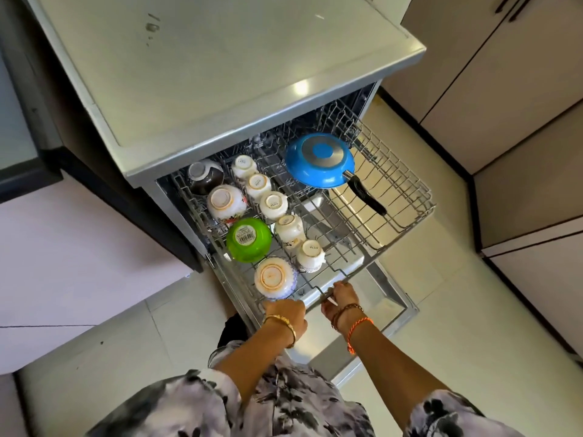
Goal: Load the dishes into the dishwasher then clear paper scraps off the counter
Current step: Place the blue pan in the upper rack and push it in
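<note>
Two hands grip the front rail of the rack point(394, 212), which stands pulled out of the dishwasher point(239, 89) above its open door point(391, 298): the left hand point(285, 313) curls over the rail near the front-left corner, the right hand point(342, 298) just beside it, fingers hooked on the wire. Along the rack's left side sit upturned bowls: a dark bowl point(205, 176) at the back, a white bowl point(225, 203), a green bowl point(249, 239) and a patterned bowl point(275, 277) nearest the left hand. Five white cups point(273, 205) stand in a row beside them, bottoms up. A blue pan point(320, 160) lies upside down toward the back right, its black handle pointing to the front.
</note>
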A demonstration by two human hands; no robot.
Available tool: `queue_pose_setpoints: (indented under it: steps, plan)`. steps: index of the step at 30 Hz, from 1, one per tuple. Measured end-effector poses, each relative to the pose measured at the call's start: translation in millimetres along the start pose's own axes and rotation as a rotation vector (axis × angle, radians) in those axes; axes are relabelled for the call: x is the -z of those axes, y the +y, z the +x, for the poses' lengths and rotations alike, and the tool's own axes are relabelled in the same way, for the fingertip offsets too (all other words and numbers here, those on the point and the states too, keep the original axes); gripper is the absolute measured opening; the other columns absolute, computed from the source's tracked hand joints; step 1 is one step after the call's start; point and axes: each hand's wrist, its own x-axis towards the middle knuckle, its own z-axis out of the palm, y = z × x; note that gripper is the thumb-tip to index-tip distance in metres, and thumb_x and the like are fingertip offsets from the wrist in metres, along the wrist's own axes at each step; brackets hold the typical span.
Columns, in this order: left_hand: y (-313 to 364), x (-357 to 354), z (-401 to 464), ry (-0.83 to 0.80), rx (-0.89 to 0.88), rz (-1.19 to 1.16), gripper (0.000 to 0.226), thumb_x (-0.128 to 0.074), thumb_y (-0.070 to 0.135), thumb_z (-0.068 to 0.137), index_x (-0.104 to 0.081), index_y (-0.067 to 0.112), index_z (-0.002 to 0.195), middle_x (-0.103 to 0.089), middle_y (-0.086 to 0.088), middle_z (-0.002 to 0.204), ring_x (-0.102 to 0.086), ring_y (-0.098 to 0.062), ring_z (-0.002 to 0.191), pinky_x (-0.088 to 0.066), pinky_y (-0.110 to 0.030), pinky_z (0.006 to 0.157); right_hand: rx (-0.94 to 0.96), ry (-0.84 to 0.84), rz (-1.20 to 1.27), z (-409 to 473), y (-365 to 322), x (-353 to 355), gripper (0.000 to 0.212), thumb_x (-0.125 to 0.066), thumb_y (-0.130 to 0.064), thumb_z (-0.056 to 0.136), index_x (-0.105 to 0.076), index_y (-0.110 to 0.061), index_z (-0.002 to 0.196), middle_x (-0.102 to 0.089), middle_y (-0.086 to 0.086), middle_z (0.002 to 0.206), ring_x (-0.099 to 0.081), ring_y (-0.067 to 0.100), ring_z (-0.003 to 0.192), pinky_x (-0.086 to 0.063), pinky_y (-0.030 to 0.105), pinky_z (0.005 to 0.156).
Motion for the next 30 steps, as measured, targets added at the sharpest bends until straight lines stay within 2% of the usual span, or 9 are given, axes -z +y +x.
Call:
queue_pose_setpoints:
  steps: [4, 7, 13, 16, 21, 23, 26, 28, 30]
  plan:
    - [-21, 13, 12, -0.033, 0.064, -0.005, 0.036, -0.039, 0.027, 0.095, -0.045, 0.012, 0.127, -0.054, -0.011, 0.129, -0.047, -0.032, 0.122, -0.035, -0.045, 0.102, -0.012, -0.059, -0.084, 5, -4, -23, 0.028, -0.032, -0.01, 0.097, -0.042, -0.017, 0.071, -0.045, 0.002, 0.064, -0.045, 0.016, 0.053, -0.033, 0.019, 0.048]
    - [-34, 34, 21, -0.015, 0.089, 0.004, 0.035, -0.038, 0.028, 0.097, -0.046, 0.012, 0.127, -0.052, -0.011, 0.131, -0.046, -0.031, 0.124, -0.036, -0.041, 0.101, 0.037, -0.092, -0.164, 9, -20, -45, 0.03, -0.03, -0.009, 0.098, -0.04, -0.018, 0.072, -0.045, 0.002, 0.064, -0.045, 0.016, 0.052, -0.03, 0.014, 0.039]
    - [-70, 61, 42, 0.058, 0.165, -0.008, 0.035, -0.04, 0.031, 0.097, -0.048, 0.011, 0.125, -0.055, -0.01, 0.127, -0.048, -0.028, 0.121, -0.038, -0.036, 0.098, 0.052, -0.17, -0.231, 16, -37, -97, 0.029, -0.031, -0.012, 0.099, -0.041, -0.019, 0.073, -0.047, 0.001, 0.068, -0.047, 0.015, 0.056, -0.028, 0.021, 0.048]
    - [-84, 74, 52, 0.1, 0.208, 0.024, 0.036, -0.035, 0.033, 0.099, -0.048, 0.011, 0.124, -0.057, -0.01, 0.126, -0.049, -0.029, 0.121, -0.033, -0.039, 0.102, 0.075, -0.205, -0.257, 15, -48, -121, 0.029, -0.033, -0.011, 0.099, -0.042, -0.02, 0.073, -0.048, 0.0, 0.07, -0.052, 0.015, 0.06, -0.028, 0.023, 0.047]
    - [-112, 93, 73, 0.14, 0.317, 0.001, 0.029, -0.041, 0.023, 0.098, -0.052, 0.011, 0.123, -0.057, -0.01, 0.126, -0.051, -0.029, 0.12, -0.041, -0.04, 0.098, 0.078, -0.241, -0.396, 13, -58, -167, 0.032, -0.029, -0.016, 0.101, -0.041, -0.019, 0.071, -0.046, 0.0, 0.07, -0.045, 0.014, 0.059, -0.037, 0.014, 0.028]
    - [-119, 97, 83, 0.173, 0.301, 0.012, 0.029, -0.041, 0.02, 0.098, -0.051, 0.012, 0.124, -0.057, -0.01, 0.126, -0.053, -0.028, 0.119, -0.044, -0.039, 0.094, 0.091, -0.254, -0.444, 14, -60, -178, 0.033, -0.029, -0.016, 0.101, -0.039, -0.02, 0.07, -0.044, -0.001, 0.071, -0.041, 0.014, 0.059, -0.037, 0.015, 0.027]
    - [-118, 97, 89, 0.221, 0.212, 0.034, 0.03, -0.038, 0.017, 0.099, -0.051, 0.011, 0.125, -0.06, -0.01, 0.122, -0.057, -0.027, 0.114, -0.048, -0.037, 0.089, 0.032, -0.286, -0.373, 20, -66, -177, 0.03, -0.031, -0.01, 0.099, -0.039, -0.022, 0.073, -0.047, -0.004, 0.071, -0.047, 0.009, 0.057, -0.04, 0.02, 0.042]
    - [-116, 98, 93, 0.263, 0.17, 0.023, 0.03, -0.035, 0.016, 0.099, -0.052, 0.011, 0.123, -0.061, -0.01, 0.12, -0.058, -0.028, 0.111, -0.048, -0.036, 0.085, 0.13, -0.283, -0.467, 26, -74, -171, 0.031, -0.034, -0.006, 0.098, -0.042, -0.022, 0.072, -0.052, -0.005, 0.071, -0.049, 0.005, 0.051, -0.032, 0.013, 0.039]
    - [-119, 103, 98, 0.293, 0.162, 0.009, 0.028, -0.039, 0.016, 0.098, -0.054, 0.01, 0.12, -0.062, -0.012, 0.118, -0.058, -0.029, 0.11, -0.048, -0.036, 0.085, 0.231, -0.282, -0.487, 33, -80, -175, 0.036, -0.032, 0.004, 0.094, -0.043, -0.021, 0.07, -0.05, 0.0, 0.072, -0.043, 0.007, 0.053, -0.03, 0.013, 0.039]
